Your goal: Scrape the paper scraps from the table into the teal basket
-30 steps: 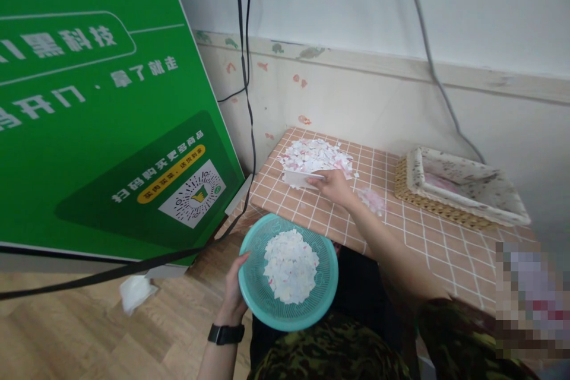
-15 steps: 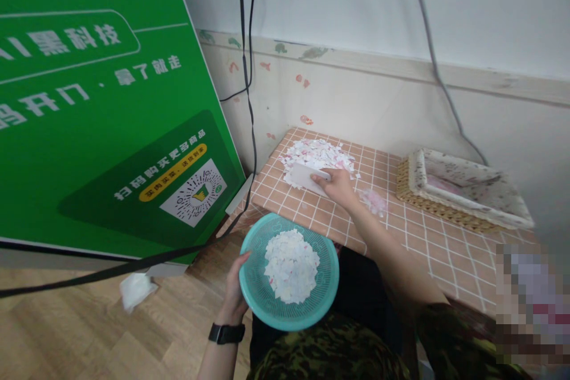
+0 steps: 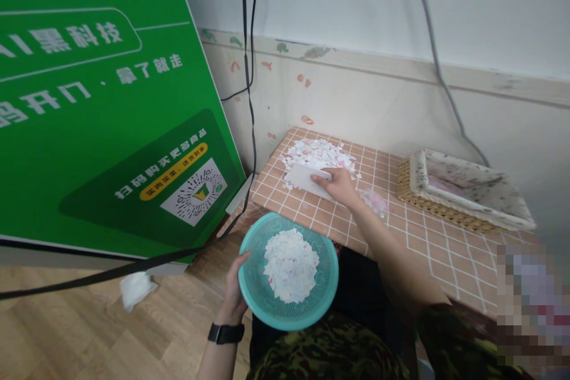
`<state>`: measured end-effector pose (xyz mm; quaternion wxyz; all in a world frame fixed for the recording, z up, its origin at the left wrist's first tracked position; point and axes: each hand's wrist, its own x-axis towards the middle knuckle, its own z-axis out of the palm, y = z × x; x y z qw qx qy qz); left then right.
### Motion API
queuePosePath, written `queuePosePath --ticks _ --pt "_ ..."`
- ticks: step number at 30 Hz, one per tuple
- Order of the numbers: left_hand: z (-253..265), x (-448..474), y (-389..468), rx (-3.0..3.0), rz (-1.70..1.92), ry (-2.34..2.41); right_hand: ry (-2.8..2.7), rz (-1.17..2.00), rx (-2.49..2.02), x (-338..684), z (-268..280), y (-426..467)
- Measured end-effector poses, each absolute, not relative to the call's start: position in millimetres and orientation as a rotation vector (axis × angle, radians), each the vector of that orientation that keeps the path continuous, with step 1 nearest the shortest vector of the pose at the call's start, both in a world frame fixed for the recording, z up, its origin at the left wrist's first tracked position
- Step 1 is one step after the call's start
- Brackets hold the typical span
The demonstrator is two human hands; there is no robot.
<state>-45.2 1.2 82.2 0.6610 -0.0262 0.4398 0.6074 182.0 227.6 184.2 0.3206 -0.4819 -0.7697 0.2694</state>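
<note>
My left hand (image 3: 235, 288) grips the left rim of a teal plastic colander (image 3: 327, 303), its thumb over the edge. A mound of small white paper scraps (image 3: 291, 266), with a few pink bits, lies inside the colander. My right hand (image 3: 341, 186) is closed on the right end of a flat white scraper (image 3: 307, 180). The scraper lies low against the near side of a pile of white and pink paper scraps (image 3: 318, 153) on the checked tabletop (image 3: 316, 214). The colander is just below the table's front edge, over my lap.
A cloth-lined wicker basket (image 3: 463, 190) stands at the table's right, with a small pinkish heap (image 3: 374, 203) left of it. A green cabinet (image 3: 98, 154) fills the left. Black cables (image 3: 250, 113) hang beside it. A white bag (image 3: 137, 290) lies on the floor.
Almost nothing differs; the view has shifted very slightly. Both hands keep their hold on the colander and the scraper.
</note>
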Motion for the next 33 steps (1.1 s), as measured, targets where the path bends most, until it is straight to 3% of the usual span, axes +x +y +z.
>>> queuePosePath --ticks 6,15,33 --pt "83 -45 2 -0.079 1.342 1.007 -2.142 0.768 -1.115 177 184 228" --pt "86 -41 2 -0.101 1.336 1.053 -2.309 0.463 -1.196 171 205 241" --pt "88 -42 0 -0.091 1.347 0.993 -2.245 0.560 -1.212 152 201 236"
